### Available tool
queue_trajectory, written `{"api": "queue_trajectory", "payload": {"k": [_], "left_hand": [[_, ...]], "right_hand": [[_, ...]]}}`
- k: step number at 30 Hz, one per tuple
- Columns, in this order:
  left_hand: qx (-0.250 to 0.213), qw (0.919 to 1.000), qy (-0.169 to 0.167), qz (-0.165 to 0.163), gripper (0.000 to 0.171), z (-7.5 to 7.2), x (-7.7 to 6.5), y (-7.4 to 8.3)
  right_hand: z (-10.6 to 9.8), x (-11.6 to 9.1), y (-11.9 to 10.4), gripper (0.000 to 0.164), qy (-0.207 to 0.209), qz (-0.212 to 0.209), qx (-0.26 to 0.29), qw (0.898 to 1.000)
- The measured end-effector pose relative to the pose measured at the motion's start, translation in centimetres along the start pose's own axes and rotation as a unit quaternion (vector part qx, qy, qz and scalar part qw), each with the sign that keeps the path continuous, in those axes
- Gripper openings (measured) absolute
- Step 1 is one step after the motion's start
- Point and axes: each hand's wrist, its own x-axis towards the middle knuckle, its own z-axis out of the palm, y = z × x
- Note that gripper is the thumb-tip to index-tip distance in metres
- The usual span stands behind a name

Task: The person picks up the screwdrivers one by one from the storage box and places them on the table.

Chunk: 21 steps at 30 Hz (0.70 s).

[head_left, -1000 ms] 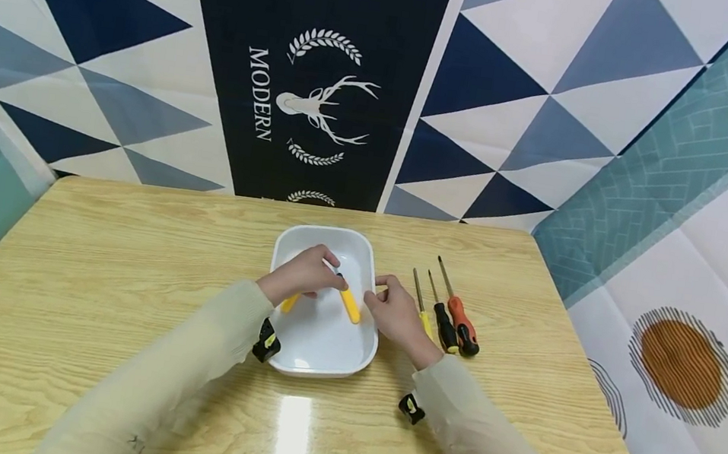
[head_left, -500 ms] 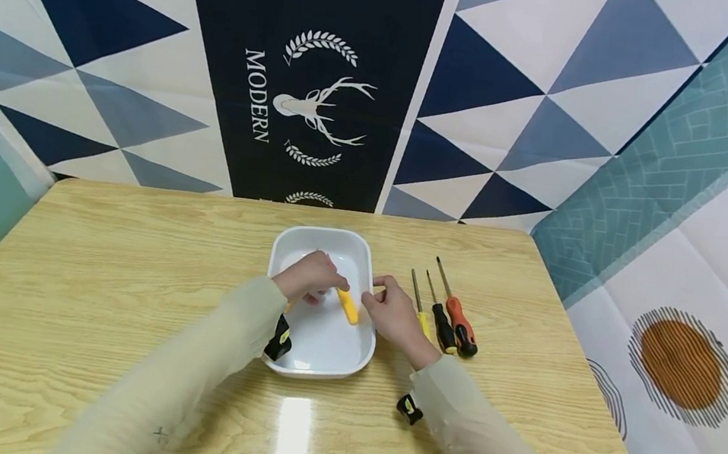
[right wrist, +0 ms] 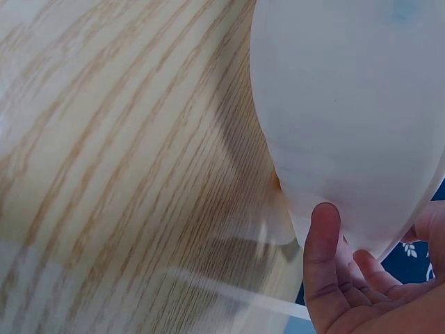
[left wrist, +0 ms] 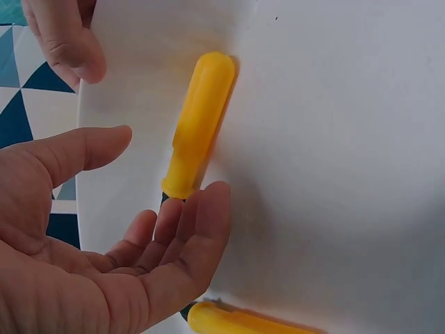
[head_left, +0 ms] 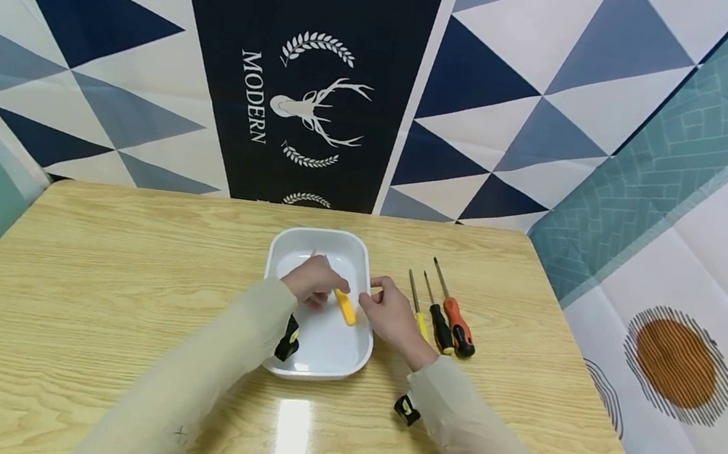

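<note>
Inside the white tray (head_left: 319,355) lie two yellow handles with dark necks, one a yellow handle (left wrist: 199,125) near the right wall, the other a yellow handle (left wrist: 250,321) at the bottom of the left wrist view. My left hand hides their front parts, so I cannot tell whether they belong to one tool. That left hand (head_left: 315,280) hovers over the tray, thumb apart from loosely bent fingers, its fingertips beside the first handle's neck, gripping nothing. At the tray's right outer wall, my right hand (head_left: 392,313) touches the side with thumb and fingertips.
Right of the tray, three screwdrivers lie side by side on the wooden table (head_left: 143,275): a yellow screwdriver (head_left: 419,322), a black screwdriver (head_left: 440,328) and a red-and-black screwdriver (head_left: 456,323). A patterned wall covering (head_left: 491,98) stands behind the table's far edge.
My left hand has shifted right and slightly nearer to me over the tray, now covering the left yellow handle in the head view. My right hand stays at the tray's side.
</note>
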Motion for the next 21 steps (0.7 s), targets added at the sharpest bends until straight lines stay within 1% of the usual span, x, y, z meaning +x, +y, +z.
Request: {"api": "queue_trajectory", "payload": {"k": [3,6,10,13,16,21], "left_hand": [[0.004,0.9999,0.000,-0.010,0.052,0.2,0.3,0.3],[0.012,0.9998,0.002,-0.013,0.047,0.4,0.7,0.4],[0.034,0.9994,0.001,-0.004,0.032,0.5,0.8,0.3],[0.030,0.9995,-0.009,-0.001,0.023,0.5,0.8,0.2],[0.015,0.9998,-0.014,-0.001,0.022,0.6,0.9,0.1],[0.021,0.9998,-0.002,0.006,0.024,0.8,1.3,0.0]], "right_hand": [[0.0,0.0,0.0,0.037,0.001,-0.001,0.003,1.000],[0.0,0.0,0.1,0.036,0.001,-0.001,0.003,1.000],[0.0,0.1,0.2,0.035,0.006,-0.004,-0.005,1.000],[0.1,0.2,0.3,0.035,0.009,-0.004,-0.005,1.000],[0.1,0.2,0.4,0.034,0.008,-0.003,0.001,1.000],[0.1,0.2,0.5,0.034,0.007,-0.005,0.005,1.000]]}}
